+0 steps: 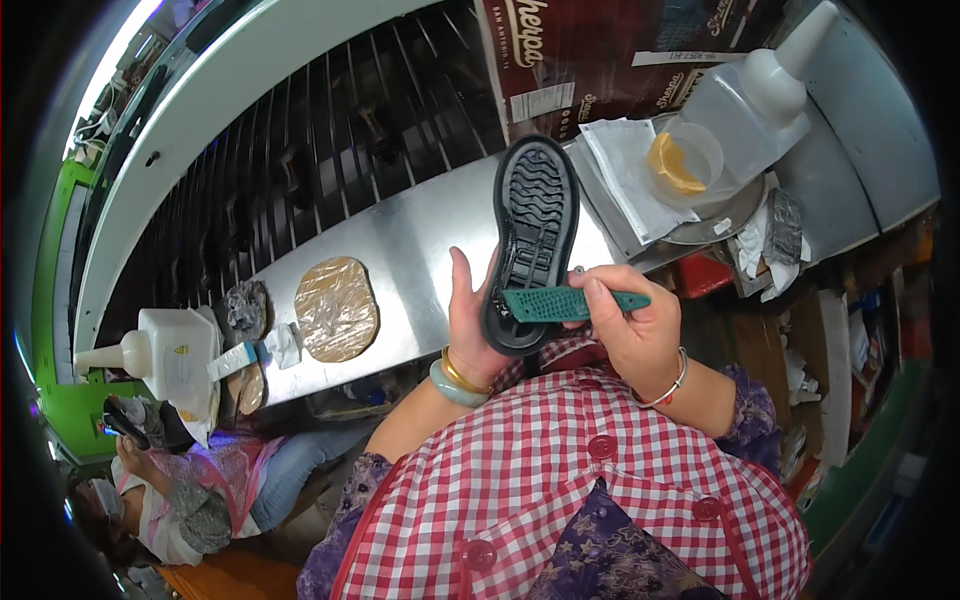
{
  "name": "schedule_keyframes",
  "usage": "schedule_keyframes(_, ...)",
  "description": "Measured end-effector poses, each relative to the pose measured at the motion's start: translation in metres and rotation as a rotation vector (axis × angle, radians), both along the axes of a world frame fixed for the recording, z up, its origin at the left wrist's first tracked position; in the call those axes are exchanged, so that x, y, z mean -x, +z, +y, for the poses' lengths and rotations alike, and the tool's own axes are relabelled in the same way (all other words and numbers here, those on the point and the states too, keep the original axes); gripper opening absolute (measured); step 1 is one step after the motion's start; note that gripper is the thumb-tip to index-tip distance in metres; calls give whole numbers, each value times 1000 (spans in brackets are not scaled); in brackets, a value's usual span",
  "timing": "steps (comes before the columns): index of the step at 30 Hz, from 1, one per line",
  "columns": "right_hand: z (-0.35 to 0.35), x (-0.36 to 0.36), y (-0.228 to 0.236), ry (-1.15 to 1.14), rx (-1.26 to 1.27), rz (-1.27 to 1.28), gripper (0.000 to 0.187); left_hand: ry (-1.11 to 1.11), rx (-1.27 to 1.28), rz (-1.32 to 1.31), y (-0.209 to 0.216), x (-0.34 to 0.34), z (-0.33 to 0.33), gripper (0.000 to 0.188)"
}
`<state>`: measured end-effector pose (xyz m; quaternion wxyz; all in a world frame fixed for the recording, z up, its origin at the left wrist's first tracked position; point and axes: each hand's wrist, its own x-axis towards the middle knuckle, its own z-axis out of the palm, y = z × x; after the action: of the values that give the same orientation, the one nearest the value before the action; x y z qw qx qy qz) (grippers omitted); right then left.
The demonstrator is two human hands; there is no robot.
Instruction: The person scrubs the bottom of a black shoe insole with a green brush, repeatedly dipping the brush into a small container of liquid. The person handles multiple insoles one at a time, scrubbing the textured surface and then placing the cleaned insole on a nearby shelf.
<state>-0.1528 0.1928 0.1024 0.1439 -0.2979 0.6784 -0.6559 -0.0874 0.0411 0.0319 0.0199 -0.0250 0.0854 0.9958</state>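
Sole (537, 200): held in front of the apron (500, 450), seemingly clear of the tabletop (400, 232); pointed toe-away with the heel nearest the body, probably to keep the ribbed face open to view and reach.
Left grip (472, 325): loosely wrapped around the heel half from the left and beneath, with a spread thumb off the rim; likely a cradle, steadying without covering the ribs. Largely hidden behind the sole, so cannot tell how far curled.
Right grip (642, 330): closed on the brush (565, 304), pinching near the handle's end with thumb and fingers; apparently set well back for clearance over the rim.
Brush: green, pierced in a lattice; aimed crosswise over the heel, with its tip near the left rim, presumably to get at that edge. Cannot tell whether touching, for want of a view beneath.
Sole's look: black, long, rounded at both ends, bordered by a thick rim; wavy ridges across the toe half, straighter ribs and small cells toward the middle; glossier along the left inner edge, perhaps wet, perhaps only catching light.
Wrapped pad (337, 308): lying on the tabletop, left of the sole; brown under clear film, probably placed there to be out of the way.
Cup (685, 165): clear, with something yellow inside; near the right bottle (745, 125), likely kept aside for easy reach.
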Motion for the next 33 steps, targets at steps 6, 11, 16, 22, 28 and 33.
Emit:
schedule_keyframes(6,5,3,11,203,-59,174,12,-23,-16,-133,-2,-6,-1,84)
schedule_keyframes(11,-5,26,32,423,-229,-314,17,-150,-41,-147,4,-10,-4,90)
schedule_keyframes(16,-26,39,44,526,-416,-384,20,-332,126,-65,-1,-9,-10,96)
schedule_keyframes(22,-52,44,48,647,-517,-319,19,-446,261,-14,-5,-7,-26,88)
schedule_keyframes(28,-50,54,40,690,-529,-347,22,-550,294,-86,-1,-12,-46,102)
schedule_keyframes(33,-25,64,35,643,-486,-383,20,-621,340,-109,0,-14,-60,109)
